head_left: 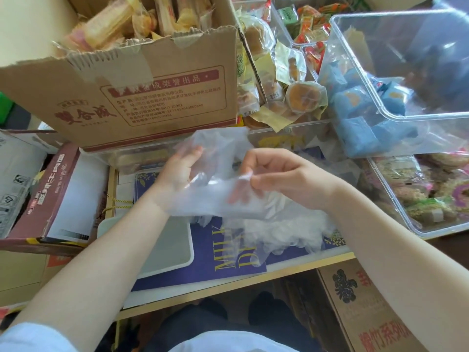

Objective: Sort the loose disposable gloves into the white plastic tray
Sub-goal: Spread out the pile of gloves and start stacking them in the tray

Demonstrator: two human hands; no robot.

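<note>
Clear glove between both hands, seemingly above white tray rim.

Table: purple box, clear bins.

The left forearm hides part of the white tray.

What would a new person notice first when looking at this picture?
First, the two bare hands in the middle: the left hand and the right hand hold a clear glove above a pile of gloves. The white tray lies below the left forearm. Behind the hands stands a torn cardboard box of wrapped snacks.
</note>
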